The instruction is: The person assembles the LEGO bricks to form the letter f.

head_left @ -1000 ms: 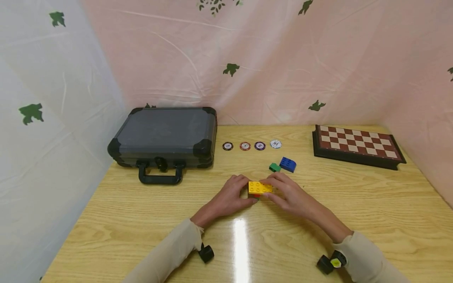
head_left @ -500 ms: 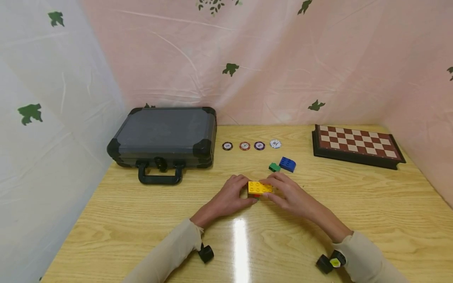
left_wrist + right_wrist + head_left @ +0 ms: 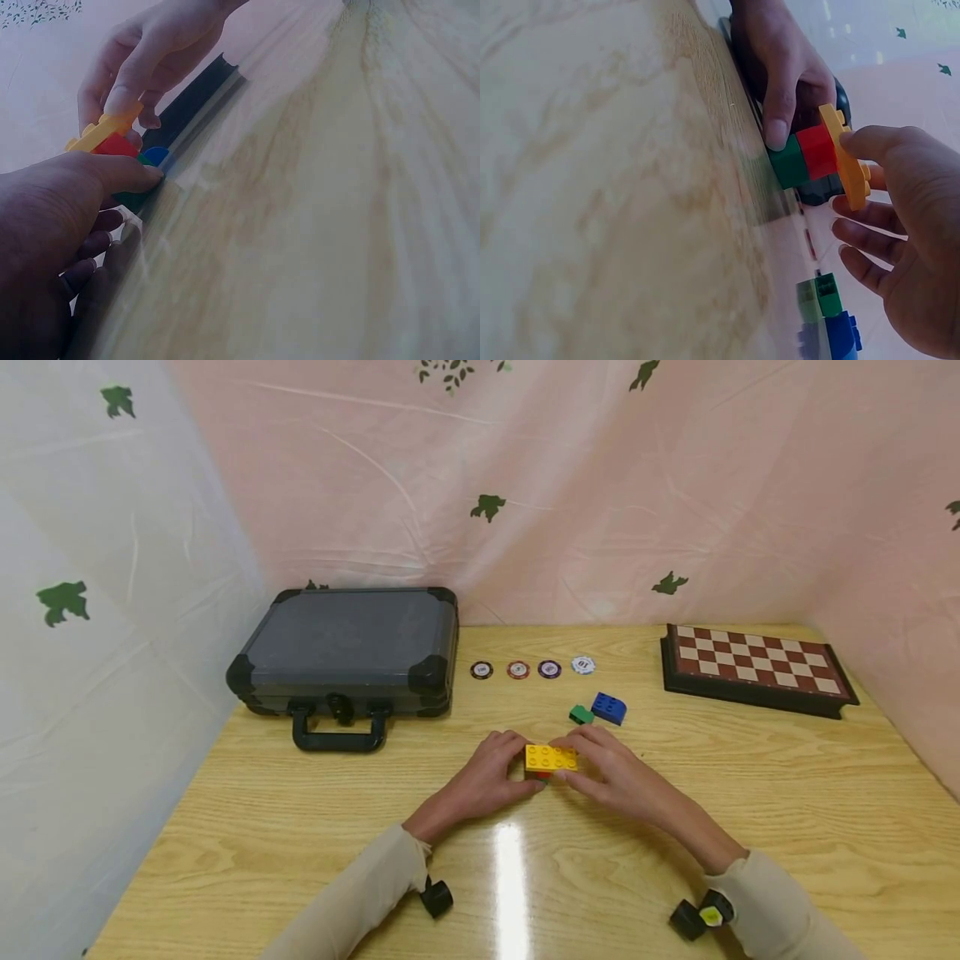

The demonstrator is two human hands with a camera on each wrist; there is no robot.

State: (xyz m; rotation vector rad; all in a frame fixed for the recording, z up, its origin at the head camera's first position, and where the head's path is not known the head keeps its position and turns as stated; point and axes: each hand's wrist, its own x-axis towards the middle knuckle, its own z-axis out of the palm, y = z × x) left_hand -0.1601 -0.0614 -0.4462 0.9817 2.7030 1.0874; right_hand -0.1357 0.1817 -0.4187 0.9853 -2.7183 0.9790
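- Centre of head frame: my left hand (image 3: pixel 483 781) and right hand (image 3: pixel 611 777) both pinch a small brick stack, w/ the yellow brick (image 3: pixel 551 758) on top
- Right wrist view shows the stack order: green brick (image 3: pixel 787 161) on the table (image 3: pixel 750 827), red brick (image 3: pixel 817 150) over it, yellow plate-like piece capping
- Left thumb (image 3: pixel 776 124) braces the green base; right fingertips (image 3: pixel 870 142) sit on the yellow edge
- To seat it well, I'd judge: press straight down, even on both ends, keep the base pinned so nothing skews
- Spare blue brick (image 3: pixel 609 708) & small green brick (image 3: pixel 581 715) just above the hands; poker chips (image 3: pixel 532 669), case (image 3: pixel 348 647) upper left, chessboard (image 3: pixel 753 668) upper right
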